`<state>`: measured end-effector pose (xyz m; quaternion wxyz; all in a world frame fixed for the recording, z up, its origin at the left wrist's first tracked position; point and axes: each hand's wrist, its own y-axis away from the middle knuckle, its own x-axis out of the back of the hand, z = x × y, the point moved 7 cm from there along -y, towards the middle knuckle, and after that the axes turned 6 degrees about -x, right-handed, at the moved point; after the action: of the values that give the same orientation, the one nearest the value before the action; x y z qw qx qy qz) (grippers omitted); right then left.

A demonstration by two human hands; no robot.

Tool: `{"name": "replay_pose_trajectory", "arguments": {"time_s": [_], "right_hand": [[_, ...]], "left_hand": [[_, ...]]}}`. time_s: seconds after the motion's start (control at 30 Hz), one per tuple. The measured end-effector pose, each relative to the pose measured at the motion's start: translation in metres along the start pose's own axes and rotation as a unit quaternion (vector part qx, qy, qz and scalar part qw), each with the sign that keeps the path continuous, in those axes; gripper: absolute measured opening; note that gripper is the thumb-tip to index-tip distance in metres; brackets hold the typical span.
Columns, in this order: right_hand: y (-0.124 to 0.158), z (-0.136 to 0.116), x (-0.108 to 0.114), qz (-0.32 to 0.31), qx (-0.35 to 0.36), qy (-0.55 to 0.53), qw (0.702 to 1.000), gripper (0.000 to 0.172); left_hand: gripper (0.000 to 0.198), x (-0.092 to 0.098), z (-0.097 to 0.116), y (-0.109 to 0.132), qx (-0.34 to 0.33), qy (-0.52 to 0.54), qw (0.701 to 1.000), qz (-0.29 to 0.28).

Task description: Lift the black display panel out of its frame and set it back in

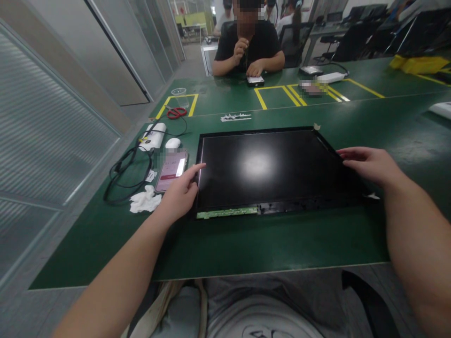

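1. From where I stand, the dark flat screen panel (271,171) lies face up on the desk (282,249), squarely between the worker's two hands, which are well apart.
2. The left hand (181,192) is at the panel's left edge, index finger stretched over the border and the other fingers curled; I can't tell whether it grips.
3. The right hand (375,164) is at the opposite edge, thumb and fingertips against the frame; whether they pinch it, I can't tell.
4. A green circuit strip (227,212) runs along the panel's near edge.
5. Left of it on the green desk are a phone (169,174), a crumpled tissue (145,200), a white mouse (173,143), looped black cable (121,197) and red-handled scissors (176,112).
6. Across the desk sits a person in a dark top (264,49); a ribbed glass partition (45,103) stands to the left, office chairs behind.
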<state>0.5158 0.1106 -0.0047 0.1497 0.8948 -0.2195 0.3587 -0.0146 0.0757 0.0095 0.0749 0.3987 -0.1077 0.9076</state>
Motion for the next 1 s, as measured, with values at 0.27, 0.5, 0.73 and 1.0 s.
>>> {"name": "replay_pose_trajectory", "arguments": {"time_s": [0.27,0.5,0.73,1.0], "right_hand": [[-0.001,0.000,-0.001,-0.007,0.006,0.007,1.000,0.028],[0.001,-0.003,-0.002,-0.006,-0.004,0.067,0.998,0.036],[-0.003,0.001,-0.004,0.000,0.019,0.110,0.994,0.040],[-0.010,0.009,-0.008,-0.006,0.042,0.077,0.996,0.049]], "left_hand": [[0.057,-0.004,-0.010,0.004,0.136,0.294,0.941,0.101],[0.042,-0.010,-0.010,0.007,0.244,0.473,0.825,0.190],[0.049,-0.016,-0.003,0.010,0.300,0.523,0.773,0.197],[0.069,-0.015,0.003,0.010,0.257,0.529,0.792,0.162]]}}
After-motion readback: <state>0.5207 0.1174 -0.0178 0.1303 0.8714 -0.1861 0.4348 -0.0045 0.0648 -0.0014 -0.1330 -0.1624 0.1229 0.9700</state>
